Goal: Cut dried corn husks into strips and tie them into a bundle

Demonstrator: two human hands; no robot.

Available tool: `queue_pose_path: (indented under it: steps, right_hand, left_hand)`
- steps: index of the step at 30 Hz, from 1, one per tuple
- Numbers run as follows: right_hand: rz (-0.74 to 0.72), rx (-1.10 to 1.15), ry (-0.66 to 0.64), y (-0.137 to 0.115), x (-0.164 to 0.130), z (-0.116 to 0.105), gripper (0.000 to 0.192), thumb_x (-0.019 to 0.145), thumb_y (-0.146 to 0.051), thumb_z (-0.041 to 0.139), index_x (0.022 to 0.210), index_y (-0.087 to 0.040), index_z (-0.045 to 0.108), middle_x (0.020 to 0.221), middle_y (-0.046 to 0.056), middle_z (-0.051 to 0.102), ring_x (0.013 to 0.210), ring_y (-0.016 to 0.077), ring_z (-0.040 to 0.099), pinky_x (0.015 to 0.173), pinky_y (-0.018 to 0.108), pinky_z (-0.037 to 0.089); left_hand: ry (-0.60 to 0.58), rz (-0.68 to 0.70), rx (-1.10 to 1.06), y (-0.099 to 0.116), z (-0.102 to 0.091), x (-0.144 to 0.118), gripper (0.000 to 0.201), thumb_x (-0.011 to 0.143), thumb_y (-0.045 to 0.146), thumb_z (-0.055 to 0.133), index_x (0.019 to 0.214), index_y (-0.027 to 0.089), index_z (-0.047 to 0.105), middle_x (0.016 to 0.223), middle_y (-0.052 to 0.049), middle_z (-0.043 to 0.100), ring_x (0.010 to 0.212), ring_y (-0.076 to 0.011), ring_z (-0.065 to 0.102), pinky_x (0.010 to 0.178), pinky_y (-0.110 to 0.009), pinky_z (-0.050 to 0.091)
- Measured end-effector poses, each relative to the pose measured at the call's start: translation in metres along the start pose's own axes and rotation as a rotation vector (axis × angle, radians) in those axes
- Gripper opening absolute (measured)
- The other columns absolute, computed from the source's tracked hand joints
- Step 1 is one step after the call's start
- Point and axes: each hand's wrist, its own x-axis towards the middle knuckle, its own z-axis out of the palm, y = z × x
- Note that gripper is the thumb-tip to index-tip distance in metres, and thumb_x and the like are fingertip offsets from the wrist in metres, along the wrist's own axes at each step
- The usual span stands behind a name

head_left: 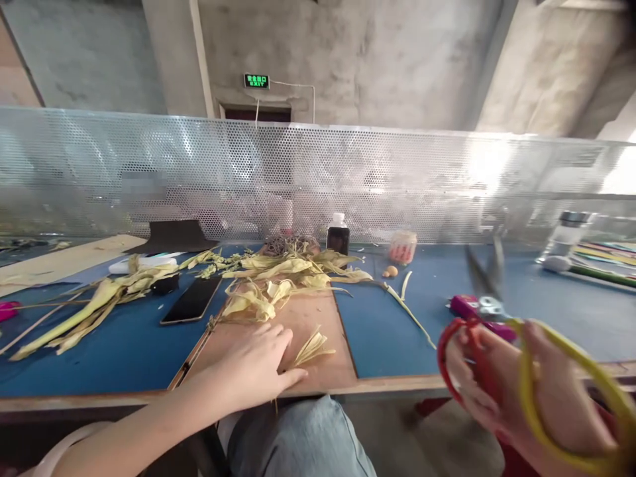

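My left hand [256, 364] lies palm down on a brown board [318, 318], fingers pressing the stems of a small fan of cut dry yellow leaf strips [312, 346]. My right hand [527, 391] is raised off the table's right front edge and grips scissors [489, 291] with one red and one yellow handle loop, blades pointing up and slightly apart, blurred. A pile of yellow husk strips [278, 278] lies across the board's far end.
On the blue table [387, 331] lie a black phone [191, 299], long green-yellow leaves [84, 311], a dark bottle [338, 237], a small cup [402, 246], a magenta object [467, 306] and a clear bottle [564, 242]. A perforated metal screen [318, 179] closes the back.
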Motion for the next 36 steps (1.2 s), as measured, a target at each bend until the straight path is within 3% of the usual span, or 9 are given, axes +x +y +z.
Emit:
queue_pose_path:
  steps: [6,13,16,19,21,24,28,33,36]
  right_hand:
    - [0.232,0.056,-0.182,0.030,0.028,0.046,0.059,0.082,-0.072,0.029,0.061,-0.020,0.047,0.041,-0.005,0.035,0.029,0.0051,0.023,0.028,0.018,0.024]
    - [0.172,0.052,-0.138,0.014,0.042,0.070,0.053,0.079,-0.073,0.028,0.068,-0.023,0.043,0.047,-0.005,0.042,0.030,0.0057,0.020,0.027,0.020,0.018]
    - [0.133,-0.370,-0.063,0.007,0.063,0.069,0.050,0.076,-0.071,0.039,0.070,-0.022,0.045,0.054,-0.003,0.051,0.033,0.0067,0.029,0.032,0.022,0.021]
    - [-0.147,-1.027,0.230,0.019,0.093,0.058,0.040,0.071,-0.060,0.056,0.068,-0.020,0.049,0.063,0.003,0.058,0.052,0.0143,0.050,0.046,0.025,0.033]
    - [-0.191,-1.339,0.297,0.030,0.114,0.050,0.033,0.075,-0.051,0.055,0.070,-0.019,0.052,0.068,0.007,0.062,0.061,0.0204,0.057,0.053,0.028,0.037]
    - [-0.243,-1.596,0.216,0.034,0.137,0.049,0.026,0.080,-0.040,0.053,0.078,-0.014,0.058,0.080,0.013,0.065,0.076,0.0255,0.061,0.064,0.032,0.042]
    - [-0.414,-1.694,0.175,0.008,0.151,0.069,0.030,0.086,-0.037,0.050,0.091,-0.011,0.063,0.098,0.019,0.064,0.097,0.0304,0.058,0.078,0.036,0.044]
    - [-0.490,-1.401,-0.383,-0.023,0.125,0.091,0.028,0.087,-0.018,0.041,0.100,-0.019,0.066,0.100,0.006,0.069,0.089,0.0174,0.063,0.079,0.027,0.047]
    - [-0.449,-1.338,-0.525,-0.015,0.081,0.085,0.036,0.082,-0.009,0.039,0.102,-0.020,0.067,0.105,0.004,0.069,0.099,0.0171,0.062,0.087,0.027,0.046]
  left_hand:
    - [-0.070,-0.009,-0.260,-0.024,0.006,0.022,0.025,0.082,0.041,0.050,0.069,0.020,0.055,0.069,0.000,0.062,0.062,-0.0161,0.055,0.055,-0.027,0.034]
    - [0.006,-0.008,-1.070,-0.034,-0.004,0.097,0.024,0.080,0.040,0.057,0.084,0.016,0.057,0.077,-0.010,0.070,0.071,-0.0200,0.065,0.063,-0.032,0.047]
    - [-0.055,0.116,-1.305,-0.032,-0.002,0.122,0.024,0.080,0.038,0.062,0.087,0.015,0.056,0.082,-0.010,0.069,0.069,-0.0188,0.065,0.066,-0.034,0.049]
    - [-0.008,0.145,-1.450,-0.037,0.005,0.136,0.022,0.082,0.034,0.062,0.089,0.014,0.059,0.075,-0.004,0.063,0.066,-0.0133,0.059,0.068,-0.029,0.048]
    - [0.024,0.144,-1.525,-0.045,0.009,0.140,0.019,0.084,0.031,0.059,0.088,0.012,0.060,0.066,0.000,0.054,0.058,-0.0090,0.050,0.061,-0.024,0.044]
    - [0.027,0.124,-1.629,-0.056,0.012,0.140,0.018,0.088,0.026,0.052,0.091,0.011,0.060,0.058,0.004,0.039,0.049,-0.0065,0.035,0.049,-0.019,0.033]
    - [-0.002,0.144,-1.692,-0.060,0.010,0.136,0.026,0.092,0.032,0.044,0.095,0.011,0.059,0.058,0.006,0.030,0.046,-0.0060,0.027,0.045,-0.019,0.026]
    - [0.012,0.143,-1.676,-0.053,0.013,0.135,0.017,0.088,0.032,0.053,0.087,0.016,0.052,0.056,0.008,0.029,0.043,-0.0046,0.024,0.044,-0.017,0.026]
    - [0.043,0.140,-1.679,-0.049,0.014,0.137,0.020,0.086,0.028,0.055,0.073,0.017,0.044,0.053,0.009,0.029,0.040,-0.0038,0.023,0.043,-0.017,0.027]
